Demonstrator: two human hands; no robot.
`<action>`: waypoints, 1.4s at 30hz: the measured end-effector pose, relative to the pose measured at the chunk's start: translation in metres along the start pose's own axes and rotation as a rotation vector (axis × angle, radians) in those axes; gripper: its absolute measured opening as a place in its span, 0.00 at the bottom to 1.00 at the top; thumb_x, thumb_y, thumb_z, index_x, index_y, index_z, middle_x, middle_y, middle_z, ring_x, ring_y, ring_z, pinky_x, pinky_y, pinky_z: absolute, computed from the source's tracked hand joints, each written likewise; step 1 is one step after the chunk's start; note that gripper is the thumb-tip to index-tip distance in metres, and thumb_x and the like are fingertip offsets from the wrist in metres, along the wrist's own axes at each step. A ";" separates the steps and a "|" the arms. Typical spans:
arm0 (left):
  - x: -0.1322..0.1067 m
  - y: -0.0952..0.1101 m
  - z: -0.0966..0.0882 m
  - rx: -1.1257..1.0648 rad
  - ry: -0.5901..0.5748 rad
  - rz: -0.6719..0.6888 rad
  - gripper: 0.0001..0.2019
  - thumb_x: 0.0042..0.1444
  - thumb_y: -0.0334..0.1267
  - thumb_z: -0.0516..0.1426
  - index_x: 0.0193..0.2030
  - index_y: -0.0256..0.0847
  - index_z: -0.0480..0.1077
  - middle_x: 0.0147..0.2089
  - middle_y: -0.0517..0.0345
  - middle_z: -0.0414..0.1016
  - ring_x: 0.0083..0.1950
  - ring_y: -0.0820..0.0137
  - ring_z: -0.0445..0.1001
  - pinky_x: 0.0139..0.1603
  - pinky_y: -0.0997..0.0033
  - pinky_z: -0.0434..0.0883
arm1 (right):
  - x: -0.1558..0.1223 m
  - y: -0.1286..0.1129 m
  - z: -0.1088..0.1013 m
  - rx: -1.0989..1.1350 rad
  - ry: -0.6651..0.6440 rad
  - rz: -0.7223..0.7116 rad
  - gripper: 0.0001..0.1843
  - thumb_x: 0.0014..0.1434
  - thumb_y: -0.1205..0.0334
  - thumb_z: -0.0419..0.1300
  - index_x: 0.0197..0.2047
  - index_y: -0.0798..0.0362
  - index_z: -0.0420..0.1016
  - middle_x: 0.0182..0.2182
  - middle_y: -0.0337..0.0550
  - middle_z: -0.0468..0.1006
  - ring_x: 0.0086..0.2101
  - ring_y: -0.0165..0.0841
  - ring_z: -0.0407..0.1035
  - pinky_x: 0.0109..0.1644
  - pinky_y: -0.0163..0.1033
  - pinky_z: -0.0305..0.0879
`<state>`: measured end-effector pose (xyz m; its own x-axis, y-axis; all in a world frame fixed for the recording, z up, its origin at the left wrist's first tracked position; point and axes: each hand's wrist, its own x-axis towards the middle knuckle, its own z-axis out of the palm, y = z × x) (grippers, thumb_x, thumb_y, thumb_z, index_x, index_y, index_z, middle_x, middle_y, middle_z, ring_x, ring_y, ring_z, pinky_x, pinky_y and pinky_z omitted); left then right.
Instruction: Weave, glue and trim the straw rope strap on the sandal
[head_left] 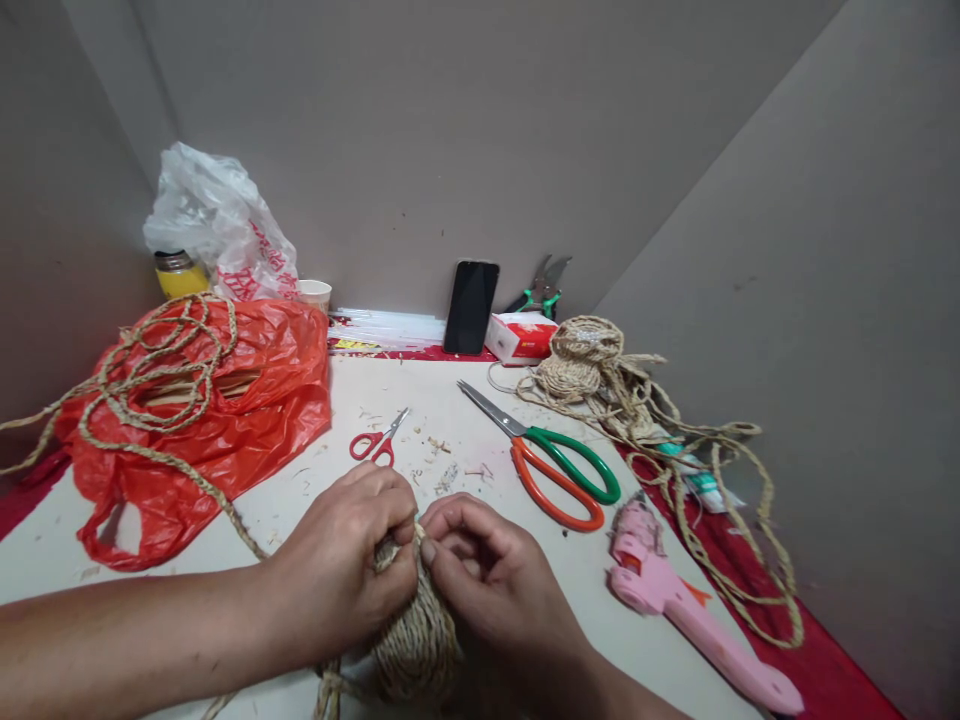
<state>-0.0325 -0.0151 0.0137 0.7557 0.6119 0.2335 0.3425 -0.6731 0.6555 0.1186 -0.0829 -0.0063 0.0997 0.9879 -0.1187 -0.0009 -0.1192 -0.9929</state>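
Observation:
A coiled piece of braided straw rope [417, 650] is between my two hands, low in the middle of the head view. My left hand [356, 550] is closed on its upper left side, fingers curled in. My right hand [487, 570] pinches the top right edge between thumb and forefinger. The braided rope [202, 480] runs from behind my left wrist up to a loose coil on the red plastic bag [292, 420]. More rope hangs below my left wrist. The underside of the piece is out of view.
Small red scissors [381, 438] and large scissors with green and orange handles [551, 465] lie beyond my hands. A pink glue gun [690, 610] is at right, near tangled rope [585, 370]. A phone [471, 307] leans against the back wall, beside white sticks [390, 328] and a paper cup [315, 294].

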 end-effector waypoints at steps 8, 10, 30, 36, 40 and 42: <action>0.000 0.004 0.001 0.060 -0.006 -0.056 0.07 0.53 0.28 0.51 0.26 0.41 0.58 0.30 0.57 0.69 0.34 0.68 0.64 0.36 0.67 0.62 | -0.002 0.008 -0.001 -0.180 0.026 -0.142 0.04 0.54 0.64 0.58 0.29 0.54 0.67 0.27 0.38 0.67 0.23 0.25 0.60 0.22 0.28 0.57; 0.000 0.005 0.002 0.062 -0.010 -0.071 0.07 0.53 0.29 0.51 0.25 0.41 0.58 0.29 0.57 0.68 0.33 0.68 0.64 0.36 0.67 0.62 | -0.002 0.009 -0.001 -0.251 0.043 -0.202 0.03 0.54 0.65 0.57 0.29 0.53 0.67 0.27 0.38 0.67 0.22 0.25 0.60 0.22 0.28 0.58; -0.003 0.006 0.000 -0.073 0.025 -0.187 0.06 0.51 0.28 0.54 0.32 0.42 0.60 0.32 0.63 0.68 0.34 0.71 0.66 0.36 0.71 0.62 | -0.004 0.009 -0.003 -0.506 0.111 -0.568 0.08 0.58 0.72 0.53 0.32 0.52 0.70 0.32 0.42 0.74 0.31 0.29 0.70 0.31 0.29 0.66; -0.002 0.005 -0.002 -0.167 0.008 -0.207 0.09 0.51 0.27 0.52 0.36 0.44 0.59 0.31 0.67 0.64 0.32 0.73 0.64 0.34 0.73 0.62 | -0.003 0.007 -0.004 -0.506 0.091 -0.582 0.08 0.59 0.72 0.54 0.33 0.52 0.70 0.32 0.42 0.74 0.32 0.29 0.70 0.35 0.30 0.67; -0.004 0.007 -0.001 -0.206 -0.007 -0.210 0.09 0.51 0.25 0.51 0.36 0.44 0.59 0.29 0.68 0.62 0.31 0.74 0.62 0.34 0.74 0.61 | -0.005 0.009 -0.003 -0.545 0.090 -0.577 0.08 0.57 0.73 0.54 0.34 0.51 0.70 0.33 0.41 0.73 0.33 0.30 0.70 0.36 0.31 0.67; -0.005 0.008 -0.001 -0.221 -0.012 -0.208 0.09 0.52 0.25 0.51 0.36 0.43 0.59 0.29 0.68 0.62 0.31 0.74 0.62 0.34 0.74 0.61 | -0.005 0.009 -0.002 -0.544 0.097 -0.579 0.08 0.56 0.74 0.54 0.33 0.51 0.70 0.33 0.41 0.73 0.33 0.31 0.69 0.36 0.32 0.67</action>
<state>-0.0337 -0.0230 0.0188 0.6893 0.7211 0.0698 0.3617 -0.4261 0.8292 0.1202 -0.0891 -0.0143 0.0217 0.8976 0.4402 0.5603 0.3537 -0.7490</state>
